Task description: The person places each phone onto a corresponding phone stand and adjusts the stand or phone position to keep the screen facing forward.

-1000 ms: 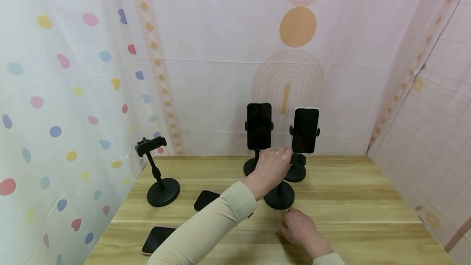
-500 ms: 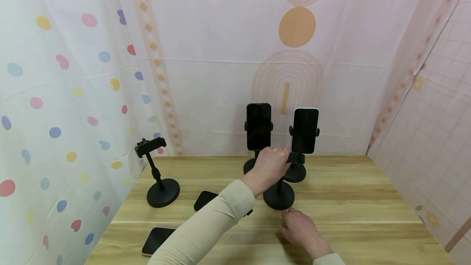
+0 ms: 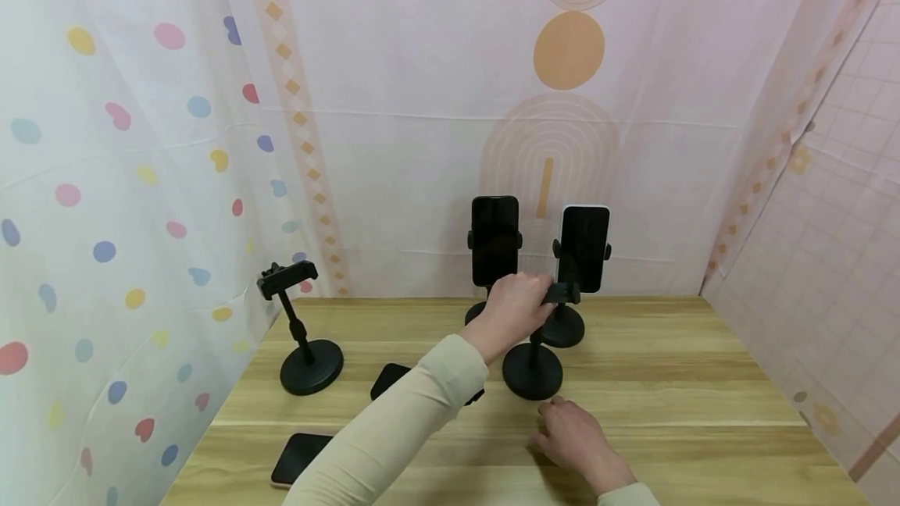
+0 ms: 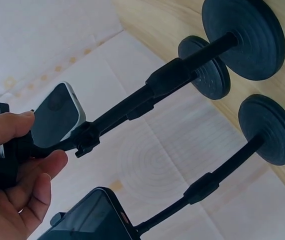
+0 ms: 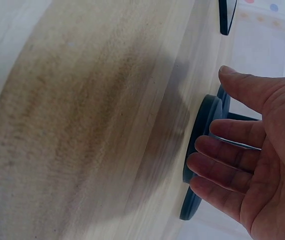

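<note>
My left hand (image 3: 512, 311) grips the clamp head (image 3: 562, 293) of a black phone stand; in the left wrist view thumb and fingers (image 4: 25, 175) curl round that clamp. The stand's round base (image 3: 532, 372) rests on the table. Just in front of the base lies my right hand (image 3: 575, 440), low over the wood, holding nothing; the right wrist view shows its fingers (image 5: 232, 150) relaxed beside the base (image 5: 202, 140). Behind, two stands hold upright phones, one black (image 3: 495, 240) and one white-edged (image 3: 583, 248).
An unloaded black stand (image 3: 312, 367) is at the table's left. Two phones lie flat, one (image 3: 389, 379) partly behind my left forearm, the other (image 3: 298, 459) near the front left. Patterned curtains (image 3: 394, 178) border the wooden table (image 3: 668, 381).
My left hand has risen slightly and shifted a little left, and the gripped clamp head has turned to show more of itself. The right hand has stayed still.
</note>
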The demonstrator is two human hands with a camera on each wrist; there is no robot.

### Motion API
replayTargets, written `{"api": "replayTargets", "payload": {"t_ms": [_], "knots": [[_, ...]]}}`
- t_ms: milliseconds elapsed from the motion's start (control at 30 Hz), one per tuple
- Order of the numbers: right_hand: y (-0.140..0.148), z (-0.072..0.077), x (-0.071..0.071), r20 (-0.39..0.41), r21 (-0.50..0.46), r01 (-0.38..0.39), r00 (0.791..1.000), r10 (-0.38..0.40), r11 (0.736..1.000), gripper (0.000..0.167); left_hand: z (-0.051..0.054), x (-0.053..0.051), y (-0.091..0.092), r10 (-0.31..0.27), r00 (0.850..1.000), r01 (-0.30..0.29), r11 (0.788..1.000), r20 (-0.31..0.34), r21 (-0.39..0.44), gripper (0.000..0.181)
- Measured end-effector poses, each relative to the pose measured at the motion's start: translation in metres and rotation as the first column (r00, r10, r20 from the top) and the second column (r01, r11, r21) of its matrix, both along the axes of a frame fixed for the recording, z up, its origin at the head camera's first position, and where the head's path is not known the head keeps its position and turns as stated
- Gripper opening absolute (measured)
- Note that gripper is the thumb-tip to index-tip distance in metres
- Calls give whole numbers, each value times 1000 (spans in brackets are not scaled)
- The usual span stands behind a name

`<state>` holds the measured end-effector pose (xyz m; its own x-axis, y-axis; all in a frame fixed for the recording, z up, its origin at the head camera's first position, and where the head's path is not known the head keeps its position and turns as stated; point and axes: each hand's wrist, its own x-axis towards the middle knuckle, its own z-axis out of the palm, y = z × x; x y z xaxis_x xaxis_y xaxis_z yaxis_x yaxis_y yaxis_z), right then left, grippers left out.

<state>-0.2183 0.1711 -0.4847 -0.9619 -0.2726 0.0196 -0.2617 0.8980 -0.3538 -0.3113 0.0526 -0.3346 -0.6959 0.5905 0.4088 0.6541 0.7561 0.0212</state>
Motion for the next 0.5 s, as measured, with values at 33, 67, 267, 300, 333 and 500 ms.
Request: {"api": "replayTargets", "payload": {"t_ms": [33, 67, 267, 300, 333, 500], "knots": [[0, 0, 0, 2, -1, 0, 1000, 0, 1000, 41, 0, 1, 0, 5, 1000, -5, 1000, 3, -7, 13], [-1, 0, 0, 5, -1, -1, 1000, 1, 1000, 41, 1, 2, 0, 10, 1000, -10, 1000, 6, -14, 14], [-2, 1, -2, 12, -1, -4, 1000, 4, 1000, 42, 0, 10, 1, 9, 1000, -11, 998, -19, -70, 31], [-1, 1, -2, 10, -1, -4, 1000, 4, 1000, 42, 0, 11, 0, 3, 1000, -5, 998, -25, -69, 38], [-2, 1, -2, 6, -2, -7, 1000, 7, 1000, 42, -1, 12, -1, -4, 1000, 2, 998, -30, -60, 45], [-3, 0, -2, -12, -1, -16, 1000, 16, 1000, 42, -4, 13, -8, -36, 998, 37, 999, -55, 10, 67]]}}
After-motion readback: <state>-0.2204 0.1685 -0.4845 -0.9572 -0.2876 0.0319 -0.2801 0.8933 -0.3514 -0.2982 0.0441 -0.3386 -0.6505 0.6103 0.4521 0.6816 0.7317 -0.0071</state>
